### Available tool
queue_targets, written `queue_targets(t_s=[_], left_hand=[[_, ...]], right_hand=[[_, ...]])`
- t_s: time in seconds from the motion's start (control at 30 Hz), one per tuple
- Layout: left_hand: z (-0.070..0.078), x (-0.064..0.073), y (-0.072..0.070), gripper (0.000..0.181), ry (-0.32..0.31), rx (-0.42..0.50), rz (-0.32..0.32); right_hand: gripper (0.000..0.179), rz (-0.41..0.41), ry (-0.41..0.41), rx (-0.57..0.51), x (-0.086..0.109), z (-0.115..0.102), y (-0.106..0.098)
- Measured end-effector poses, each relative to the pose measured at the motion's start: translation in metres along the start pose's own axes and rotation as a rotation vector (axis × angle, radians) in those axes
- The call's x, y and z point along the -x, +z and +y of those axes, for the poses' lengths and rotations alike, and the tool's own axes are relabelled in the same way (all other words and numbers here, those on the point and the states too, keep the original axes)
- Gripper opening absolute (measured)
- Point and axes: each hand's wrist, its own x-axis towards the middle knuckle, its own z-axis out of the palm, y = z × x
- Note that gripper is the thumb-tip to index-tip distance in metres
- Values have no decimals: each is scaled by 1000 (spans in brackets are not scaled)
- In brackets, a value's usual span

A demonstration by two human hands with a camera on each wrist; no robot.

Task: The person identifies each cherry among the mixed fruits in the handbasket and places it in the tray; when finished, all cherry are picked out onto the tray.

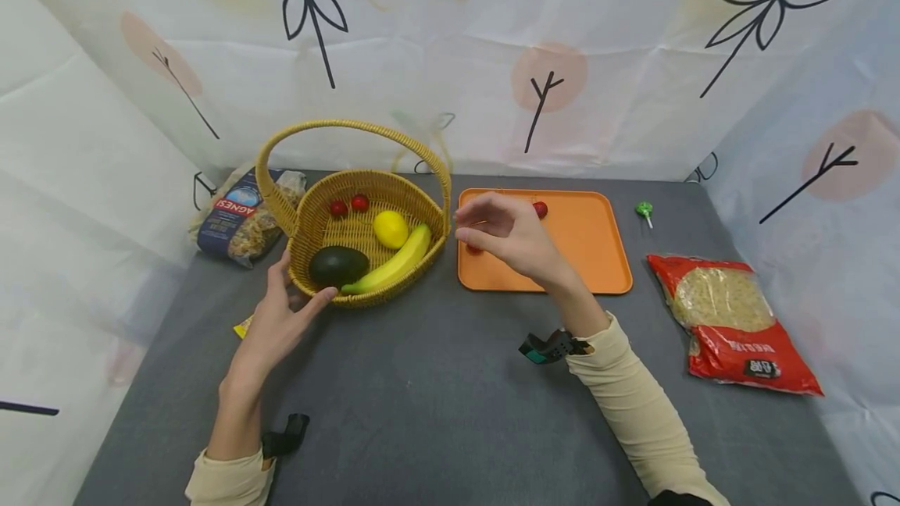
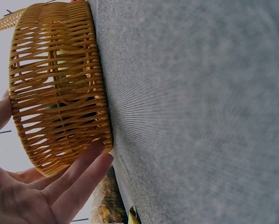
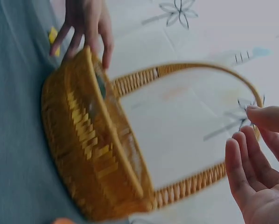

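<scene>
My left hand (image 1: 270, 326) touches the near left side of a yellow wicker basket (image 1: 373, 301). In the left wrist view its fingers (image 2: 81, 179) lie nearly straight along the woven wall, the thumb by the rim. Inside the basket are two small red fruits (image 1: 348, 205), a lemon (image 1: 391, 229), a banana (image 1: 397, 262) and a dark green avocado (image 1: 339, 266). My right hand (image 1: 509, 236) hovers over the left part of an orange tray (image 1: 591, 244), beside the basket. Its fingers are bent with nothing between them. Two small red fruits (image 1: 540, 209) show on the tray, one partly hidden below the thumb.
A pasta bag (image 1: 242, 213) lies behind the basket's left side. A red and clear bag (image 1: 731, 322) lies right of the tray, with a green lollipop (image 1: 644, 211) farther back. A small yellow packet (image 1: 243, 326) is partly hidden by the left hand. Patterned cloth (image 1: 450, 61) borders the table.
</scene>
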Motion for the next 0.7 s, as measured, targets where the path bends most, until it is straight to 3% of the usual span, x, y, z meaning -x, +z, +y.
queue_targets(t_s=[0.17, 0.4, 0.7], left_hand=[[1, 1, 0, 114, -5, -5, 1], [0, -1, -1, 114, -11, -2, 0], [2, -2, 0, 114, -20, -5, -4]], right_hand=[[24, -85, -20, 34, -13, -9, 25], [29, -195, -2, 55, -53, 4, 62], [31, -171, 137, 201, -115, 35, 86]])
